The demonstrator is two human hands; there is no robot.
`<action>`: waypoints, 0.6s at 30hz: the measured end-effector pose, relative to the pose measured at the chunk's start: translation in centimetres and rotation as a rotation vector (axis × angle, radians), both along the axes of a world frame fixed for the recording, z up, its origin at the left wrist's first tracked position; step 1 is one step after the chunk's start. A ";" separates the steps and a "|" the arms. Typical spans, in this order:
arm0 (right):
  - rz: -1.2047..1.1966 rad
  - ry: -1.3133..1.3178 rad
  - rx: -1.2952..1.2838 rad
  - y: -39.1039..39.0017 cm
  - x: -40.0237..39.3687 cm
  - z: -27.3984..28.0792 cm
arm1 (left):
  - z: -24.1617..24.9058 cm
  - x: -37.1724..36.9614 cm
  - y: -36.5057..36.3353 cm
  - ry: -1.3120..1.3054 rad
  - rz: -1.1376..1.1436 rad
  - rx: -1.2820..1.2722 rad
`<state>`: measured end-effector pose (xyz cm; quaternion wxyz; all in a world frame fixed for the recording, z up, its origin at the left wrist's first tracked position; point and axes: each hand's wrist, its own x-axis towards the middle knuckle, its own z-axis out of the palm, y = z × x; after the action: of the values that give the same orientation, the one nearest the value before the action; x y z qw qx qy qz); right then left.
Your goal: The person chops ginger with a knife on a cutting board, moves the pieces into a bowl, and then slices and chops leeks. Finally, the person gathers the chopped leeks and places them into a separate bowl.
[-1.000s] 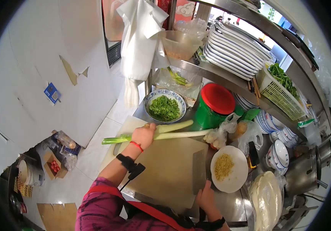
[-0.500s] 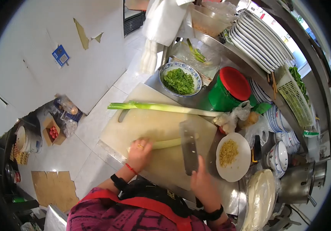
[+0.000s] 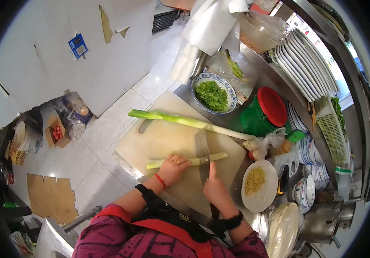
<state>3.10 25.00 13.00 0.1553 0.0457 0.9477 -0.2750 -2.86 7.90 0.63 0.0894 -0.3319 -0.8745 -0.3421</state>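
Observation:
My left hand is closed over a pale green leek piece, pressing it on the cutting board. In my right hand is a cleaver, its blade seen nearly edge-on. The blade stands across the leek piece, to the right of my left fingers; whether it has gone through cannot be seen. A long whole leek lies across the far side of the board, its green end at the left.
Beyond the board stand a bowl of chopped greens and a green bucket with a red lid. At the right are a white plate of minced yellowish bits, stacked bowls and bagged dough-like food. Plates fill the shelf.
The cleaver has turned from showing its broad face to nearly edge-on and now meets the leek piece. My left hand has moved right along that piece. The whole view has shifted slightly.

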 end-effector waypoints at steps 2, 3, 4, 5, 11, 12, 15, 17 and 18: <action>-0.015 0.018 -0.010 0.2 -1.6 -1.2 | -0.2 0.2 -0.5 0.113 -0.175 -0.077; -0.006 0.096 0.011 0.2 -1.9 -1.7 | -0.1 0.5 -0.5 0.113 -0.166 -0.076; -0.002 0.172 0.029 0.3 -1.8 -2.1 | 0.0 0.8 -0.4 0.167 -0.308 -0.010; 0.008 0.173 0.029 0.5 -1.5 -2.2 | 0.0 0.9 -0.5 0.225 -0.445 0.056; 0.210 0.356 0.004 2.4 1.9 1.0 | 1.4 3.8 -1.6 0.315 -0.235 -0.122; 0.323 0.278 0.053 2.6 2.1 1.8 | 1.5 4.1 -1.6 0.305 -0.225 -0.118; 0.529 0.250 0.076 2.6 1.5 2.2 | 1.4 4.2 -1.6 0.333 -0.156 -0.066; 0.626 0.296 0.045 2.5 0.8 2.3 | 1.0 4.3 -1.6 0.333 -0.150 -0.053; 0.650 0.281 0.046 2.4 0.4 2.5 | 1.0 4.4 -1.6 0.332 -0.134 -0.054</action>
<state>3.50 27.38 15.46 0.1018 -0.2929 0.9308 -0.1936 1.52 6.27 1.62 0.2005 -0.4437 -0.8326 -0.2640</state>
